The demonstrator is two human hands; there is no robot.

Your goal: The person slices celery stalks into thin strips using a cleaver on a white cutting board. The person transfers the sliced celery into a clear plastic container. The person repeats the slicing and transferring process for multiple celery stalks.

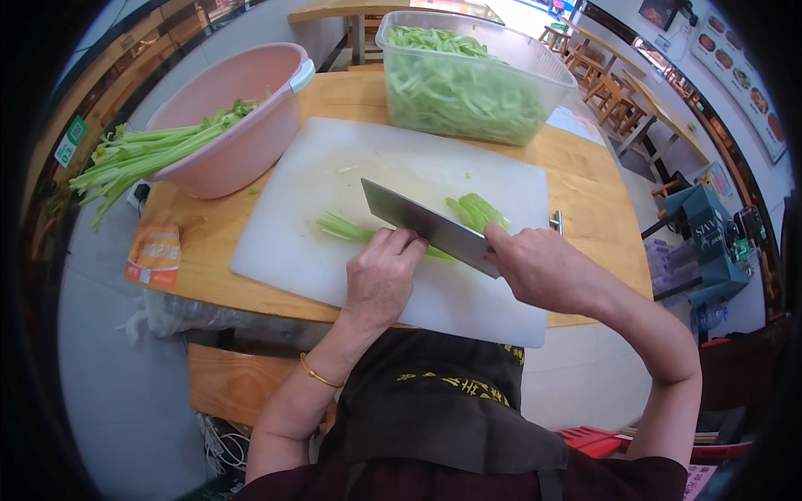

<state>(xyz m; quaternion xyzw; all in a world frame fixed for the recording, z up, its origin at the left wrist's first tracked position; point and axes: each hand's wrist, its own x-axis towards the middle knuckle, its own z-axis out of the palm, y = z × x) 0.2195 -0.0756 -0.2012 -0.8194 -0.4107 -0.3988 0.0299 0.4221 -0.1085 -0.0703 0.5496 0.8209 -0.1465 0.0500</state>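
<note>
My right hand (pixel 539 266) grips the handle of a cleaver (pixel 426 225), its broad blade slanting up to the left. Under my left hand (pixel 383 269), celery stalks (pixel 341 227) are pressed against a white cutting board (pixel 301 188), with my fingertips close to the blade. A short length of the stalks shows on the blade's right side. Beyond the blade, a small pile of cut celery (pixel 476 211) lies on the board. The blade hides part of the stalks, so I cannot tell whether its edge touches them.
A pink basin (pixel 250 144) at the left holds long celery stalks (pixel 169 147) that overhang its rim. Behind the board stands a clear plastic tub (pixel 557 75) of cut celery. An orange packet (pixel 153 253) lies on the wooden table (pixel 601 206), near its left edge. A wooden stool (pixel 244 382) stands below.
</note>
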